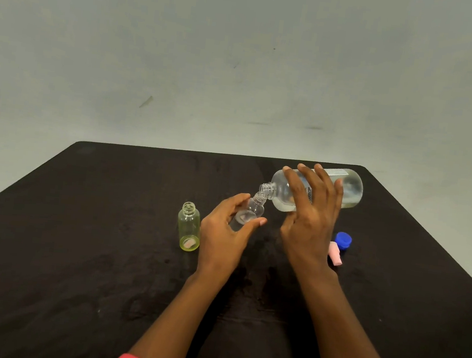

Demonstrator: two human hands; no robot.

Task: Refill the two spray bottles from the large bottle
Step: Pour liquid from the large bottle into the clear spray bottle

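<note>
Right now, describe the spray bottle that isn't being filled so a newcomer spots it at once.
On the dark table, look just left of the left hand. A small open-necked bottle stands upright there, untouched. Unlike the clear small bottle held under the tilted large bottle, it is tinted yellow-green.

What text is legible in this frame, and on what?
Large bottle, white label: fine print, too small and blurred to read; the right hand covers part of it.
Yellow spray bottle, clear spray bottle, blue cap, pink cap: no text visible.
</note>
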